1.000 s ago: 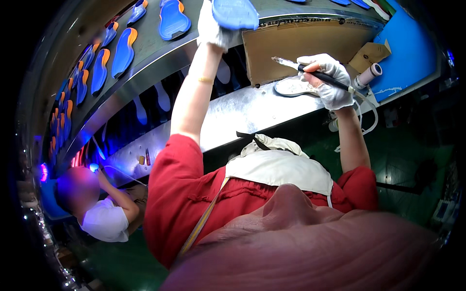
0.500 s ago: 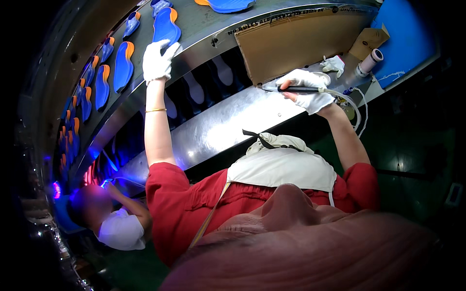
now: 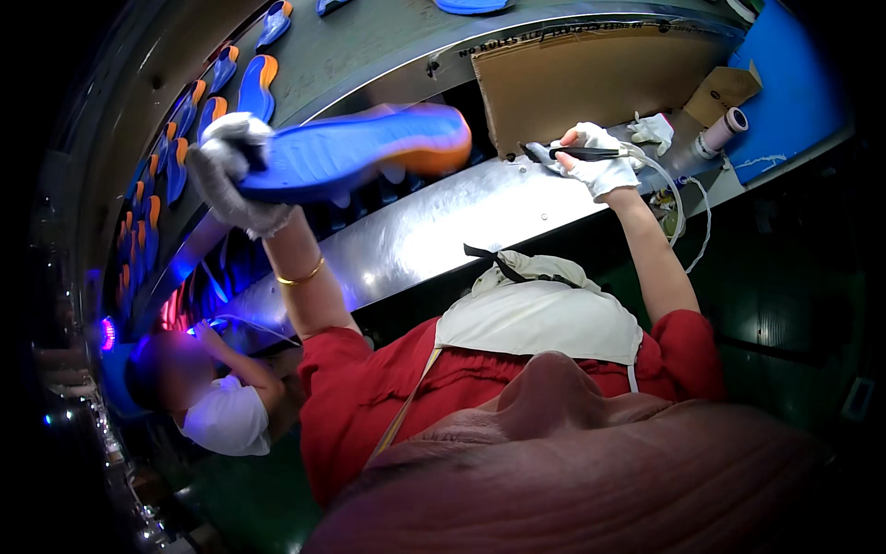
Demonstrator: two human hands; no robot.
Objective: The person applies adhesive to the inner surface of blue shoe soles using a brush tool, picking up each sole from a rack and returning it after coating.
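My left hand (image 3: 238, 198), in a white glove, is closed on one end of a blue insole (image 3: 341, 152) with an orange part. The insole is held up in the air, over the edge of the belt and the metal ledge, and is smeared by motion. To the right, my gloved right hand (image 3: 609, 175), with some fingertips bare, grips a slim black pen-like tool (image 3: 595, 153). A pale tube (image 3: 669, 175) runs from the tool's rear end. Its tip points left, over the ledge near the cardboard; what kind of tip cannot be made out.
Several blue and orange insoles (image 3: 257, 88) lie on the dark belt (image 3: 369, 60). Below it runs a shiny metal ledge (image 3: 434, 235). A cardboard sheet (image 3: 581, 83), loose white glove (image 3: 652, 132), pinkish spool (image 3: 723, 131) and blue panel (image 3: 798, 83) stand right. Another person (image 3: 231, 415) works at lower left.
My left hand has lifted an insole off the belt and swung it towards me, turning it sideways. My right hand, still holding the tool, has shifted slightly in the picture.
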